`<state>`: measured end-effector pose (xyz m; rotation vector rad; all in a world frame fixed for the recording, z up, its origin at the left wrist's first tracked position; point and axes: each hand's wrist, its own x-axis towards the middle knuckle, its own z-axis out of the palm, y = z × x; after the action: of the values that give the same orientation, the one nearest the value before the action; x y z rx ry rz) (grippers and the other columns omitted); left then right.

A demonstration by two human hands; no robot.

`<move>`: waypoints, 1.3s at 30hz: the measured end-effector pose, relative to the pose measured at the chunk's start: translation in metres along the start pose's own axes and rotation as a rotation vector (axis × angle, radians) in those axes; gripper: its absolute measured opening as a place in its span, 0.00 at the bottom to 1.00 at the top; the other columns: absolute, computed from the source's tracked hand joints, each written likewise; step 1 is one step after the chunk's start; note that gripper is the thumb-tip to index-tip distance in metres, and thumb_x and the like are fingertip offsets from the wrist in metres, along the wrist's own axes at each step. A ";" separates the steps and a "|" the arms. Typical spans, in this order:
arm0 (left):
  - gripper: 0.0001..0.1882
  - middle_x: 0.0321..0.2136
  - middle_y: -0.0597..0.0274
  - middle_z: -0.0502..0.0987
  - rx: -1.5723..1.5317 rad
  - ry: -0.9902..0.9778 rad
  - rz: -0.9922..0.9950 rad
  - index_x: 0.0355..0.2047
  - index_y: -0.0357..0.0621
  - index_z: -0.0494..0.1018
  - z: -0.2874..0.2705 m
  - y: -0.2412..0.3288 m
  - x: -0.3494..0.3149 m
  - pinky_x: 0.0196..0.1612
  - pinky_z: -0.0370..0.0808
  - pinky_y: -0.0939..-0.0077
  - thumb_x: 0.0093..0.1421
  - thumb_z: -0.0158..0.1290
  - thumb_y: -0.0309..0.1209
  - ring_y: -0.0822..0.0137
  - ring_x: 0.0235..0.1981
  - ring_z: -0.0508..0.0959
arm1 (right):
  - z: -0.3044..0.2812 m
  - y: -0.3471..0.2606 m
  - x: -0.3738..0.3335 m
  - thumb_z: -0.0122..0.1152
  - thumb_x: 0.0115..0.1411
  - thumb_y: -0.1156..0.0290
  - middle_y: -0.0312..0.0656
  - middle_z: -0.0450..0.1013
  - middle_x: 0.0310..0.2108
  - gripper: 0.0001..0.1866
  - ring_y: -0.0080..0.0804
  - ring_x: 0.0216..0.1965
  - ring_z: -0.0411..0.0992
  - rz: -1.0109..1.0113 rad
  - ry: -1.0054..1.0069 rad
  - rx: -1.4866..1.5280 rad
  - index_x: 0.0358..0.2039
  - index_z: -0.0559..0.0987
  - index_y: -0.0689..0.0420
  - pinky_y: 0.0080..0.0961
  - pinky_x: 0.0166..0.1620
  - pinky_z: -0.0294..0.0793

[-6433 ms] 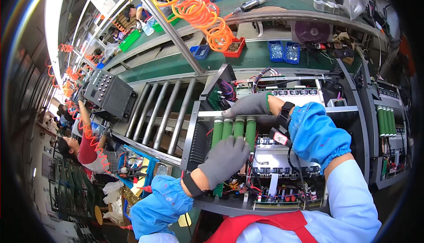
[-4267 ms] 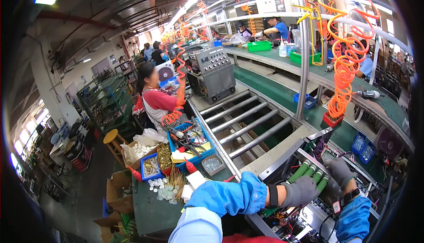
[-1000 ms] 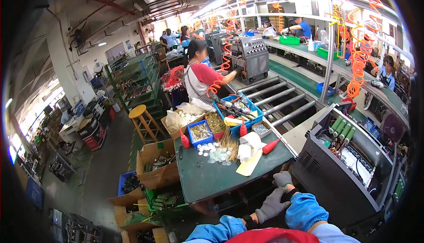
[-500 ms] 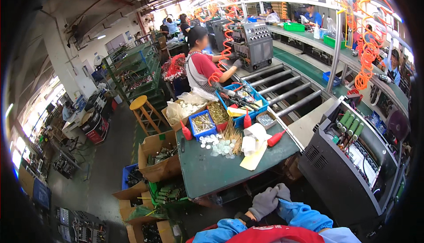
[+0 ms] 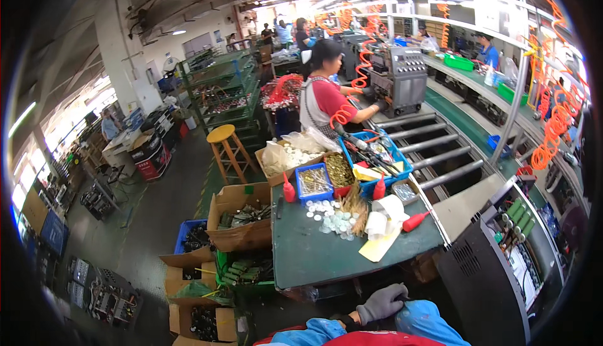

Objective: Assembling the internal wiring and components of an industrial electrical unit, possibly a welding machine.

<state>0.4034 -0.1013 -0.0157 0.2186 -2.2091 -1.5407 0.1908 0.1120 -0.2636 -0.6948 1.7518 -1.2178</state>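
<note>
— Beyond the gloved fingertips: what's biggest?
— Green table (image 5: pixel 326 255), then black open-topped machine case (image 5: pixel 502 264) off to their right.
— On the table?
— Blue parts bins (image 5: pixel 314 181), roll of white paper (image 5: pixel 384 217), red-tipped bottle (image 5: pixel 415 221), scattered white caps (image 5: pixel 333 217).
— Hands?
— One grey-gloved hand (image 5: pixel 382 302) shows, fingers curled loosely, holding nothing, resting on a blue sleeve (image 5: pixel 427 321). Which hand: can't tell.

At the centre of my view a co-worker (image 5: pixel 323 98) in red stood beside a yellow stool (image 5: pixel 221 135); cardboard boxes (image 5: pixel 242 217) sat lower left; orange coiled hoses (image 5: pixel 553 135) hung at right.
</note>
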 end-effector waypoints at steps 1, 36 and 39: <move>0.12 0.31 0.54 0.70 -0.198 -0.098 -0.028 0.36 0.41 0.68 -0.011 0.000 0.002 0.41 0.72 0.68 0.49 0.51 0.26 0.61 0.33 0.73 | 0.001 0.004 0.018 0.66 0.51 0.62 0.53 0.75 0.45 0.30 0.51 0.47 0.74 -0.017 -0.022 -0.025 0.53 0.73 0.62 0.38 0.53 0.72; 0.12 0.24 0.53 0.79 0.537 -0.079 -0.738 0.32 0.40 0.79 -0.167 -0.036 0.081 0.31 0.75 0.66 0.50 0.56 0.34 0.60 0.26 0.80 | 0.153 -0.442 0.144 0.62 0.51 0.68 0.51 0.75 0.45 0.29 0.46 0.47 0.74 0.404 0.383 -0.455 0.54 0.71 0.64 0.35 0.53 0.72; 0.16 0.32 0.43 0.79 0.622 -0.013 -0.469 0.34 0.39 0.79 -0.161 -0.064 0.053 0.40 0.74 0.57 0.47 0.57 0.37 0.44 0.36 0.78 | 0.157 -0.431 0.141 0.62 0.51 0.69 0.51 0.74 0.45 0.29 0.46 0.47 0.74 0.323 0.323 -0.505 0.55 0.71 0.64 0.35 0.53 0.71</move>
<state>0.4186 -0.2820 -0.0154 0.9707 -2.7182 -0.9877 0.2493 -0.2311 0.0673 -0.4807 2.3736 -0.6942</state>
